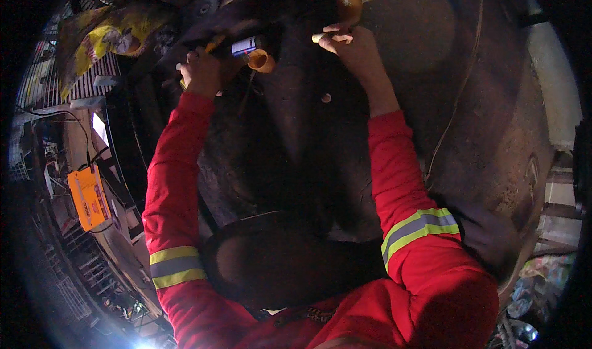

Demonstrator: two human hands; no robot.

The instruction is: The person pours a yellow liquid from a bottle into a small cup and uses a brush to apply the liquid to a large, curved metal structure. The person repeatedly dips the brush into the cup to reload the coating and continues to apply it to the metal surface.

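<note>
Both my arms, in red sleeves with reflective bands, reach forward over a dark metal surface [320, 139]. My left hand [200, 73] is closed around a yellow object [214, 42], mostly hidden by the fingers, whose kind I cannot make out. Just right of it lies a small cylinder with a white and blue label [244, 46], beside an orange cup-shaped piece [261, 61] with a round opening. My right hand [353, 45] pinches a short, pale yellow stick [318, 37] between thumb and fingers. Beyond this hand is a rounded orange piece [349, 7].
Yellow sheeting [86, 47] lies on grating at the far left. Lower down on that side hangs an orange box [89, 198] with black cables. A thin cord [459, 96] runs along the metal at right. Plastic-wrapped items [542, 287] lie at the lower right.
</note>
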